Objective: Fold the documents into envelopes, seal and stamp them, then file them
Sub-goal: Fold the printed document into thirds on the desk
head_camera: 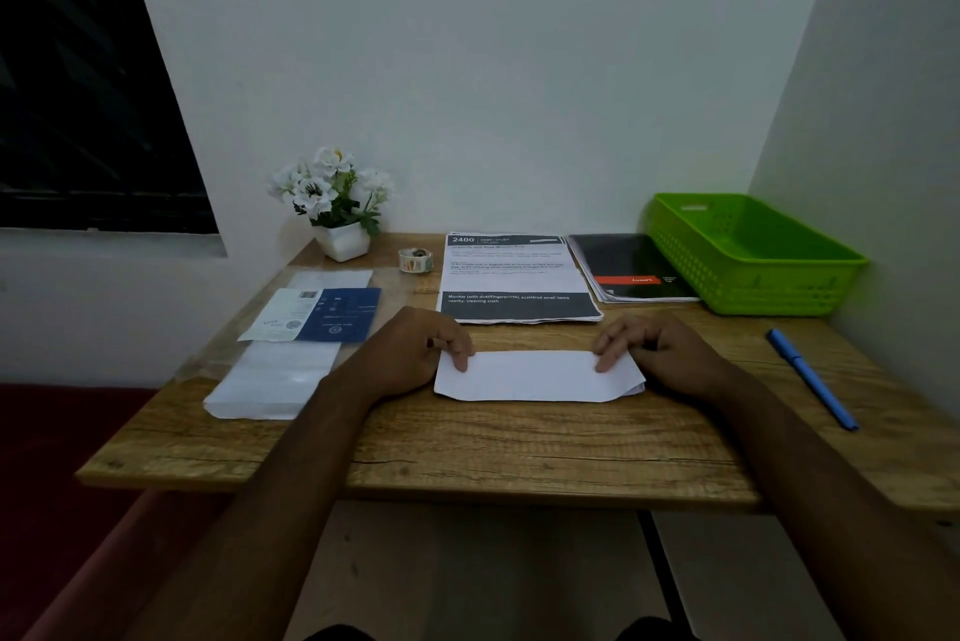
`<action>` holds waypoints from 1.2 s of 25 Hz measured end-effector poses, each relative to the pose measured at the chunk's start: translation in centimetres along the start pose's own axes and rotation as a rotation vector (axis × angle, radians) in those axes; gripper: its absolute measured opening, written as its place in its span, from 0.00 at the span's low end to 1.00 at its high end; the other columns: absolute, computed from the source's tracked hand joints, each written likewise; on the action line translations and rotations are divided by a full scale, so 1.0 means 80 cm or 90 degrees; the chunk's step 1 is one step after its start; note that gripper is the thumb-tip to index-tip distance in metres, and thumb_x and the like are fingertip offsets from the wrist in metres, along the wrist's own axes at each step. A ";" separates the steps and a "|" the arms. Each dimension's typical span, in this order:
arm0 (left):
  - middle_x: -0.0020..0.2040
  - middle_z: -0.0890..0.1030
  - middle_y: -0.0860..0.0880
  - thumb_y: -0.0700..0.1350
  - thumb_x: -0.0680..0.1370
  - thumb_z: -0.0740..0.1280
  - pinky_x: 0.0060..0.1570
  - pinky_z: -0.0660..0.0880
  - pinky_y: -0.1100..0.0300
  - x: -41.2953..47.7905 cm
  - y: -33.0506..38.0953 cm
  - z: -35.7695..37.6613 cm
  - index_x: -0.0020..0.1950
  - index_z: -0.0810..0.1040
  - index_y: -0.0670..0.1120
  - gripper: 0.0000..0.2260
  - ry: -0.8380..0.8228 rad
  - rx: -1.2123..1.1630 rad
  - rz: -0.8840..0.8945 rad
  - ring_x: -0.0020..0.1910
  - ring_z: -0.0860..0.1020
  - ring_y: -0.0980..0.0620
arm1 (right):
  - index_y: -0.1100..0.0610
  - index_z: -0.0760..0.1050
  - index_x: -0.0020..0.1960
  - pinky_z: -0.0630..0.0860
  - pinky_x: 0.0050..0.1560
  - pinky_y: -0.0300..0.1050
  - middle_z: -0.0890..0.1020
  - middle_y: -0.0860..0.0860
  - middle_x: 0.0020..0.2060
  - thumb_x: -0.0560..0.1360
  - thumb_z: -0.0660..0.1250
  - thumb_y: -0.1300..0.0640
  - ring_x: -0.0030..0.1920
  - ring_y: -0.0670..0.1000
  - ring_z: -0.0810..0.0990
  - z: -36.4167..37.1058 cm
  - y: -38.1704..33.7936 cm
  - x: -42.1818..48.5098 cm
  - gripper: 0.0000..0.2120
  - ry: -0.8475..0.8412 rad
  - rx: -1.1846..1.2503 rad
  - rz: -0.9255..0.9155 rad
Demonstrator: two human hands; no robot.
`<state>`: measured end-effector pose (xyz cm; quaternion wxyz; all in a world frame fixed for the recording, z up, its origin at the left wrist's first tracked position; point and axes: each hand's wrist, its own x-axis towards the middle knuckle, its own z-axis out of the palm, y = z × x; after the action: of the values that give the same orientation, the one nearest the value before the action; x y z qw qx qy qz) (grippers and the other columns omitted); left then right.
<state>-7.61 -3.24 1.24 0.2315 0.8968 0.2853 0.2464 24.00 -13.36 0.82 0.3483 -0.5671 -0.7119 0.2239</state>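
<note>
White paper, a sheet folded into a long narrow strip (537, 377), lies flat on the wooden surface (467, 448), midway between its left and right edges and nearer the front edge than the back. Its long axis runs left to right, parallel to the front edge; the short ends point at the side edges, and at the right end the layers show slightly fanned, with the front corner cut at a slant. The left hand (415, 344) has a narrow grip, fingers bent, with one fingertip pressing on the strip's far left corner; whether a thumb sits beneath the paper I cannot tell. The right hand (654, 349) lays fairly straight fingers on the far right corner, pressing rather than pinching. The likely trouble is a crooked fold: with pressure at only the two far corners, the loose layers at the right end could slide as the crease is run, and an uneven strip may jam in an envelope. Toward the left edge lies a clear-wrapped pack of white envelopes (275, 380); along the back edge sit a small sticker roll (415, 260) and a stack of printed documents (514, 276), and a green plastic basket (753, 255) fills the back right corner.
</note>
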 end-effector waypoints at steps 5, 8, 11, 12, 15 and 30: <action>0.46 0.82 0.53 0.25 0.69 0.61 0.51 0.74 0.71 -0.007 0.008 -0.001 0.38 0.84 0.43 0.17 0.027 -0.004 -0.007 0.47 0.78 0.63 | 0.48 0.84 0.38 0.72 0.52 0.31 0.85 0.46 0.48 0.75 0.58 0.74 0.52 0.41 0.80 0.001 -0.004 -0.012 0.26 0.032 0.001 0.029; 0.46 0.83 0.53 0.31 0.71 0.64 0.46 0.75 0.67 -0.014 0.017 -0.001 0.41 0.84 0.45 0.12 0.037 -0.027 -0.003 0.47 0.79 0.60 | 0.49 0.84 0.40 0.71 0.44 0.29 0.85 0.45 0.46 0.76 0.57 0.72 0.46 0.38 0.81 0.003 -0.007 -0.014 0.24 0.078 -0.003 0.070; 0.46 0.81 0.55 0.48 0.75 0.68 0.48 0.75 0.62 -0.015 0.027 0.011 0.49 0.82 0.49 0.06 0.049 0.064 0.033 0.47 0.76 0.61 | 0.51 0.84 0.40 0.72 0.41 0.27 0.85 0.47 0.44 0.75 0.58 0.71 0.42 0.35 0.79 0.007 -0.016 -0.016 0.21 0.139 -0.052 0.048; 0.49 0.80 0.56 0.52 0.75 0.68 0.50 0.73 0.62 -0.014 0.030 0.017 0.51 0.81 0.50 0.09 0.047 0.100 0.052 0.49 0.75 0.61 | 0.51 0.84 0.42 0.75 0.46 0.32 0.85 0.46 0.44 0.74 0.59 0.70 0.44 0.36 0.80 0.010 -0.021 -0.017 0.20 0.161 -0.082 0.020; 0.54 0.77 0.57 0.59 0.75 0.65 0.54 0.69 0.63 -0.011 0.037 0.028 0.55 0.77 0.54 0.14 0.015 0.142 0.071 0.53 0.71 0.62 | 0.49 0.83 0.49 0.75 0.56 0.43 0.84 0.42 0.48 0.73 0.61 0.61 0.52 0.40 0.79 0.028 -0.042 -0.021 0.14 0.176 -0.116 -0.059; 0.54 0.77 0.56 0.50 0.76 0.67 0.50 0.66 0.71 -0.045 0.023 0.023 0.54 0.78 0.51 0.08 0.079 0.171 -0.020 0.53 0.71 0.60 | 0.30 0.70 0.61 0.51 0.75 0.58 0.68 0.32 0.68 0.69 0.59 0.32 0.72 0.35 0.61 -0.003 -0.013 -0.058 0.20 -0.036 -0.227 0.054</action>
<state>-8.40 -7.33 -0.24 0.0952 0.8983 0.3432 0.2575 24.06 -18.07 0.59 0.2124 -0.6429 -0.7253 0.1244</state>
